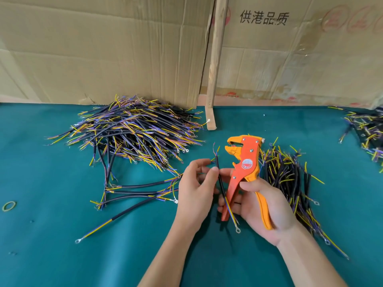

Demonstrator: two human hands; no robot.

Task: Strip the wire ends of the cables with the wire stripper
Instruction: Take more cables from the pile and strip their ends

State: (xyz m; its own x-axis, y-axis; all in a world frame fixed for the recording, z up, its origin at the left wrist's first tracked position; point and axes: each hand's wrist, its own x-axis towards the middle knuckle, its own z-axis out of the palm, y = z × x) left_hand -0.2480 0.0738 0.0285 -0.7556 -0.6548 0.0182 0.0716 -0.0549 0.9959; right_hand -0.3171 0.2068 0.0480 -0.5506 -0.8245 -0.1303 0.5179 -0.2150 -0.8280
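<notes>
A person is working at a green table (51,224), holding a stripper (245,172) in the right hand (263,206) and a cable (220,183) in the left hand (195,189). The right hand's fingers are curling round the orange handles, thumb lying across the upper one, so that the tool is standing nearly upright with its jaws pointing up and left, slightly parted. The left hand's thumb and fingertips are pinching the black cable just beside the stripper, holding it steeply tilted. The cable's upper end, with thin coloured wires fanning out, is sitting just left of the tool's head and apart from it; its lower end, with yellow and blue wires and a ring terminal (238,230), is hanging down in front of the right palm.

A big pile (132,131) of cables is lying on the table to the left, near the cardboard wall (103,48). A few loose cables (136,191) are lying between that pile and the left hand, and one more is lying nearer the camera. A second heap (290,179) is lying just behind and right of the right hand. A third heap (366,131) is showing at the right edge. A rubber band (9,205) is lying at the far left edge. A wooden post (215,59) is standing against the cardboard.
</notes>
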